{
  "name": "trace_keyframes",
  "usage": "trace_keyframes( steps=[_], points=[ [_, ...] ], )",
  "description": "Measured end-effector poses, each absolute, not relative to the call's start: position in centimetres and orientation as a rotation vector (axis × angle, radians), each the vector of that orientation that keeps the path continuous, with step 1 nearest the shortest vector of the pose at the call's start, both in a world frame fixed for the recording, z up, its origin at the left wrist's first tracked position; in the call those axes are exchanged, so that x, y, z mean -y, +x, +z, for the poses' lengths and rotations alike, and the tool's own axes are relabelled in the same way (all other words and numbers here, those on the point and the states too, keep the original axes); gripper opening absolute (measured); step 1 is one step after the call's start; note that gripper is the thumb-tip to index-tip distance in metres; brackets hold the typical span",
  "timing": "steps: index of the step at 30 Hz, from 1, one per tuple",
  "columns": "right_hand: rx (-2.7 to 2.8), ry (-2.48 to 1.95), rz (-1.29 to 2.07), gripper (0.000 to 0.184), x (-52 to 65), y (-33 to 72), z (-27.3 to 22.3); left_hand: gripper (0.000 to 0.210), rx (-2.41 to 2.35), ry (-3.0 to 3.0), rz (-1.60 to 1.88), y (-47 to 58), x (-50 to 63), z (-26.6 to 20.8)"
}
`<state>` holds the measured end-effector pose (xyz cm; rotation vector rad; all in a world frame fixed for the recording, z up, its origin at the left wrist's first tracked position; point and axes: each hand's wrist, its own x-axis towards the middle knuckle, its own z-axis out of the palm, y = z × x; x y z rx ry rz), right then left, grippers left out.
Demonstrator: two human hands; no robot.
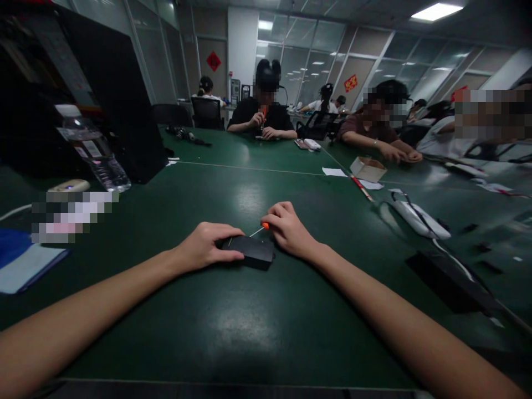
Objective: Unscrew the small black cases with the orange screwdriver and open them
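A black rectangular box (258,252) lies on the green table in front of me. My left hand (208,244) grips its left end, with the thumb along the near side and the fingers over the far side. In my right hand (288,228) is a screwdriver (266,225) with an orange handle, mostly hidden by the fingers. Its thin metal shaft slants down to the left, and the tip meets the far upper edge of the box or ends just behind it; I cannot tell which.
A water bottle (97,149) stands at the left beside a large black panel (112,88). A white power strip (421,219) with cables and a black block (451,280) lie at the right. Farther off are an open small box (368,169) and co-workers seated around the table (233,327).
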<state>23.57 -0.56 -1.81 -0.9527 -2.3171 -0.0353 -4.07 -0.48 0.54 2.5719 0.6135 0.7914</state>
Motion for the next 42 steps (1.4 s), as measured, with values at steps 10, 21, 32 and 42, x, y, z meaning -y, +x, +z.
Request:
trace_keyframes(
  steps=[10, 21, 32, 42],
  points=[
    [2.475, -0.912, 0.078, 0.028, 0.8, 23.2, -1.4, 0.041, -0.652, 2.543, 0.745, -4.3, 0.5, 0.7],
    [2.405, -0.885, 0.125, 0.025, 1.1, 23.2, -1.6, 0.039, -0.753, 2.498, 0.750, -4.4, 1.2, 0.6],
    [2.209, -1.201, 0.195, 0.022, 2.7, 24.1, -2.2, 0.038, -0.881, 2.429, 0.826, -4.6, 1.5, 0.5],
    [2.082, -1.386, 0.176, 0.018, 2.2, 24.6, -2.7, 0.033, -0.963, 2.242, 0.885, -4.5, 1.6, 0.8]
  ],
)
